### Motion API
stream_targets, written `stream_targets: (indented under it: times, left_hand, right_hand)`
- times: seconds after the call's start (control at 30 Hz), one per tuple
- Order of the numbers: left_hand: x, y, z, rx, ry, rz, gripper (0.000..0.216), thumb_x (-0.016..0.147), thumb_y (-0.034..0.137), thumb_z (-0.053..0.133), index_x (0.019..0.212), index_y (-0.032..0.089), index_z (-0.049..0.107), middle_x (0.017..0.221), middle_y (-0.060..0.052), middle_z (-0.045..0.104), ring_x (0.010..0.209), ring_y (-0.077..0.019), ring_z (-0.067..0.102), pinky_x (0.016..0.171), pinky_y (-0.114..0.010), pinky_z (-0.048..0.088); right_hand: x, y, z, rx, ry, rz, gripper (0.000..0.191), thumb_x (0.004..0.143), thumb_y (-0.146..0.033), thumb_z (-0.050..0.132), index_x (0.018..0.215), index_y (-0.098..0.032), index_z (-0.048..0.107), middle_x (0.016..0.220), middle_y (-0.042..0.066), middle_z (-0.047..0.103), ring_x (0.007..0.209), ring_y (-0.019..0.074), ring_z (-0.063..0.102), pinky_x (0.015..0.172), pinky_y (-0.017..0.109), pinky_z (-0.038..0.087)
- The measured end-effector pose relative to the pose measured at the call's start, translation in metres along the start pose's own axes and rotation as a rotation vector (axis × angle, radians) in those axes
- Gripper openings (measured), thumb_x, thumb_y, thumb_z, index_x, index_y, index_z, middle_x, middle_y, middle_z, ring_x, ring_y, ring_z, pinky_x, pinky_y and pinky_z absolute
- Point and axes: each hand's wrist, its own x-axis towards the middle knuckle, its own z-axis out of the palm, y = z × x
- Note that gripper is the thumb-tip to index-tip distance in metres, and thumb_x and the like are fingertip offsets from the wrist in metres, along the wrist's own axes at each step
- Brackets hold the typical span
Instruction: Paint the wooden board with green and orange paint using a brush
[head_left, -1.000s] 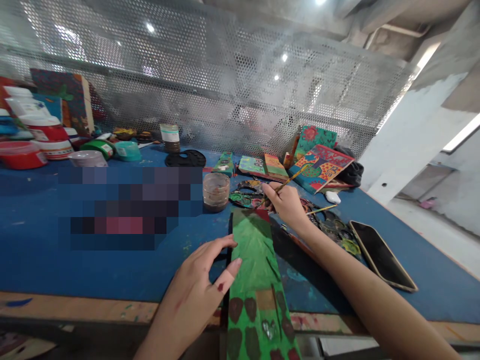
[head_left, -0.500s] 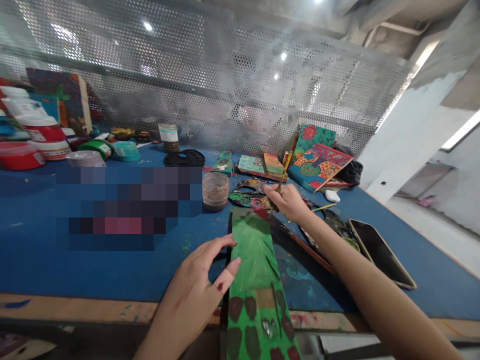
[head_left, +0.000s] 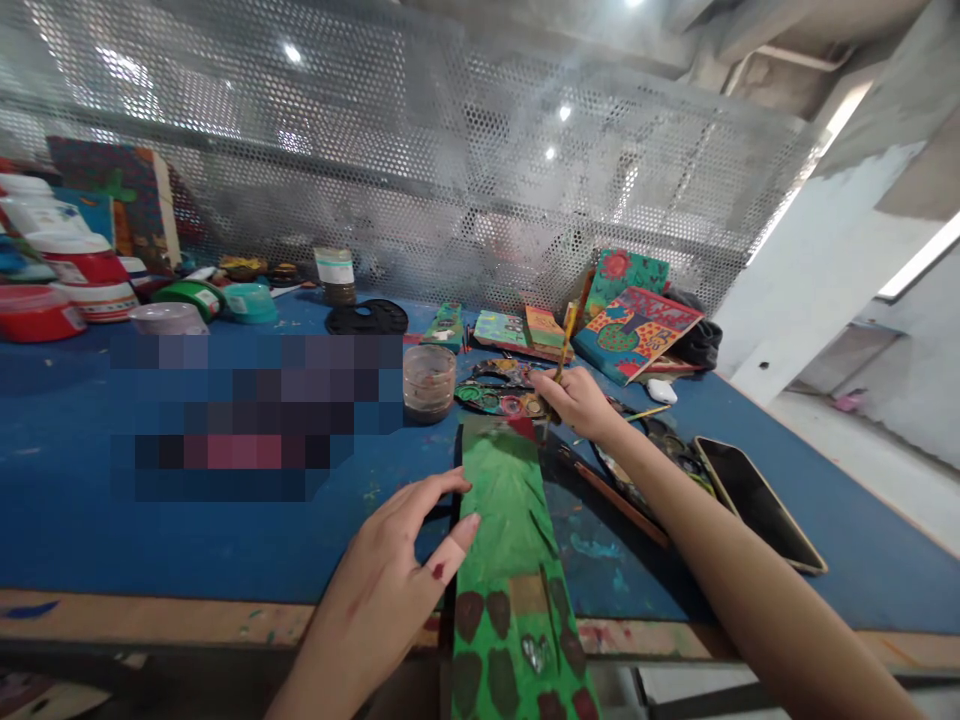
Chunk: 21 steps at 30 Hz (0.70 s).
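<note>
Pressing down with my left hand, fingers spread wide and flat, I pin the left edge of the green board. The board lies lengthwise on the blue tabletop and overhangs its near edge. My right hand sits at the board's far end, closed around a brush whose handle points up and away. Just beyond lies a palette, with a brownish cup at its left. A phone lies face up to the right, well apart from the board. Painted panels sit at the far right, near the mesh screen.
</note>
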Motion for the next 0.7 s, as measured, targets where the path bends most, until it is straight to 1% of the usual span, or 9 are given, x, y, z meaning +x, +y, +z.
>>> stream_targets:
  times: [0.07,0.23,0.37,0.5,0.6,0.7]
  left_hand:
    - [-0.0001,0.0001,-0.0001,-0.001,-0.01,-0.006,0.028,0.089,0.045,0.048,0.112,0.033,0.058,0.118,0.001,0.068,0.111,-0.0228,0.061,0.094,-0.041,0.049]
    - [-0.0004,-0.0009,0.0006,0.002,-0.014,-0.03,0.029,0.088,0.048,0.048,0.111,0.035,0.059,0.12,0.003,0.066,0.113,-0.0234,0.06,0.095,-0.042,0.048]
    - [-0.0009,-0.0008,0.0003,-0.009,-0.026,-0.036,0.028,0.088,0.049,0.047,0.111,0.036,0.058,0.12,0.004,0.066,0.113,-0.0228,0.059,0.095,-0.041,0.047]
    - [-0.0002,-0.0007,0.0004,-0.007,-0.033,-0.044,0.028,0.088,0.049,0.047,0.111,0.037,0.057,0.12,0.005,0.066,0.113,-0.0225,0.059,0.096,-0.042,0.046]
    - [0.0001,-0.0012,0.0007,-0.006,-0.031,-0.044,0.028,0.088,0.048,0.048,0.111,0.037,0.057,0.12,0.004,0.066,0.114,-0.0227,0.059,0.097,-0.042,0.045]
    - [-0.0006,-0.0013,0.0003,-0.014,-0.032,-0.04,0.028,0.089,0.048,0.047,0.113,0.036,0.056,0.121,0.003,0.065,0.114,-0.0225,0.059,0.097,-0.043,0.045]
  right_hand:
    - [-0.0002,-0.0004,0.0003,0.0,0.026,-0.008,0.047,0.092,-0.054,0.033,0.056,-0.023,0.035,0.051,-0.005,0.037,0.049,0.0103,0.036,0.053,0.025,0.029]
    - [0.0007,0.0007,0.0025,-0.005,0.026,-0.025,0.05,0.09,-0.058,0.034,0.055,-0.023,0.032,0.051,-0.005,0.034,0.05,0.0098,0.033,0.053,0.025,0.028]
    - [0.0014,0.0034,0.0047,-0.011,0.031,-0.02,0.05,0.09,-0.06,0.033,0.057,-0.022,0.036,0.052,-0.004,0.036,0.051,0.0099,0.034,0.054,0.025,0.029]
    - [0.0014,0.004,0.0049,-0.034,0.062,-0.009,0.05,0.091,-0.059,0.03,0.058,-0.022,0.034,0.051,-0.005,0.035,0.05,0.0099,0.033,0.053,0.025,0.028]
    - [0.0014,0.0028,0.0048,-0.046,0.053,-0.015,0.048,0.091,-0.058,0.034,0.058,-0.022,0.036,0.052,-0.005,0.037,0.05,0.0098,0.034,0.053,0.025,0.028]
    - [0.0014,0.002,0.0049,-0.064,0.072,-0.017,0.048,0.092,-0.055,0.032,0.057,-0.022,0.033,0.051,-0.005,0.034,0.05,0.0096,0.033,0.053,0.025,0.028]
